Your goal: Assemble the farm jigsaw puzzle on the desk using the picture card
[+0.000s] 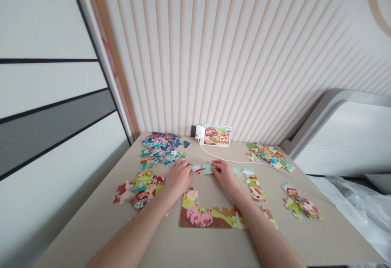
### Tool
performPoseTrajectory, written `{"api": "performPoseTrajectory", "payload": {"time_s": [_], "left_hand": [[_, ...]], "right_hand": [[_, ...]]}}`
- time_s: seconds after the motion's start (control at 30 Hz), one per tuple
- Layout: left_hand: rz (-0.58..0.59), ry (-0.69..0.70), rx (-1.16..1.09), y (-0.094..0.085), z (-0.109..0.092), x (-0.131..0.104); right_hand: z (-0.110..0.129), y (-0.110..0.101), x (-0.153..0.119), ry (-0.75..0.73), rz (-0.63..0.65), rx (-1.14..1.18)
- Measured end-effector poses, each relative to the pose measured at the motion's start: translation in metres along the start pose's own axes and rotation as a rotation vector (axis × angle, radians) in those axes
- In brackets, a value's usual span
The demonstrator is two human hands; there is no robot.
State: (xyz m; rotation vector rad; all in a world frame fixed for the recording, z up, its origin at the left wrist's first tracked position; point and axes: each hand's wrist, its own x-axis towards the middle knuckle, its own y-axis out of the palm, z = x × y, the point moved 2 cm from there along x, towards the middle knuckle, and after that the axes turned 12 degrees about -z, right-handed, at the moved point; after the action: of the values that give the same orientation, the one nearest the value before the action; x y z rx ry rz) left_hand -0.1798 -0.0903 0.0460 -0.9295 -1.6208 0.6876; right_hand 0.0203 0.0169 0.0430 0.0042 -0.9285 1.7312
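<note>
Near the back middle of the table, my left hand [181,173] has its fingertips pressed on a puzzle piece with a red stripe [197,169]. Close by on the right, my right hand [224,173] has its fingers on the edge of a light teal piece [207,169]. A small gap shows between these two pieces. Joined pieces with a pink pig [199,217] form the lower left part of a puzzle frame, partly hidden by my right forearm. The right side strip [255,184] shows a cow and a red car. More teal sky pieces [236,172] lie beside my right hand.
A picture card [216,135] leans on the wall by a white charger [198,132], whose cable [238,161] crosses the table. Piles of pieces lie at back left [161,148], left [143,190], back right [270,154] and right [302,205].
</note>
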Motion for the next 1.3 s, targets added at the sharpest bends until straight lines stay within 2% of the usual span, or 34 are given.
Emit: {"api": "performPoseTrajectory", "payload": {"time_s": [0.2,0.57,0.93,1.1,1.2,1.3], "left_hand": [[-0.001,0.012,-0.015,0.000,0.000,0.002],[-0.004,0.024,-0.011,-0.003,-0.001,0.003],[0.006,0.025,0.010,-0.001,0.000,0.003],[0.006,0.024,0.013,0.000,0.000,0.003],[0.005,0.024,0.014,-0.001,0.000,0.002],[0.006,0.025,0.009,-0.001,0.000,0.003]], "right_hand": [[0.011,0.004,-0.002,-0.077,0.019,-0.104],[0.002,0.004,-0.003,-0.062,0.024,-0.044],[0.002,-0.024,-0.009,0.021,0.079,-0.079],[-0.006,-0.032,-0.006,0.179,0.077,0.022],[-0.007,-0.032,-0.005,0.329,0.033,0.211],[-0.003,-0.030,-0.005,0.416,-0.028,0.418]]}}
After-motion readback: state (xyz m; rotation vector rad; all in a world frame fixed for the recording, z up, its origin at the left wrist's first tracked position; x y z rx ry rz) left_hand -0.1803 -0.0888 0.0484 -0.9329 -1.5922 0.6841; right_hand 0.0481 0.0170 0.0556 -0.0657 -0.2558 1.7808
